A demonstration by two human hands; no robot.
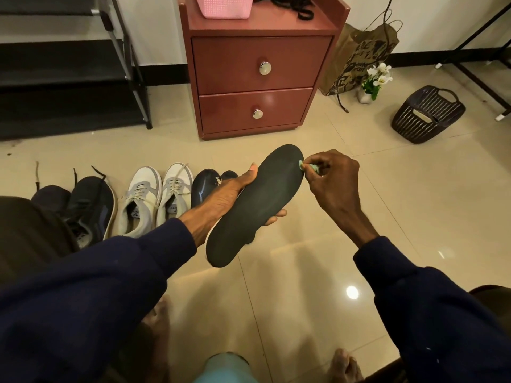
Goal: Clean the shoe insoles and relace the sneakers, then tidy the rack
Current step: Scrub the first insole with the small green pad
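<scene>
The left hand (221, 197) grasps a dark insole (254, 205) from beneath, over the tiled floor (331, 258). The right hand (331, 181) pinches a small green cloth (311, 167) against the insole's toe edge.

insole (253, 205) held, green cloth (311, 167) pinched

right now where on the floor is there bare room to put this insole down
Bare tiles lie between the cabinet and the dark basket, and below the insole toward your feet. A strip is free between the shoe row and the rack. Crowded: the shoe row itself, and the cabinet top with the pink basket and laces.
</scene>
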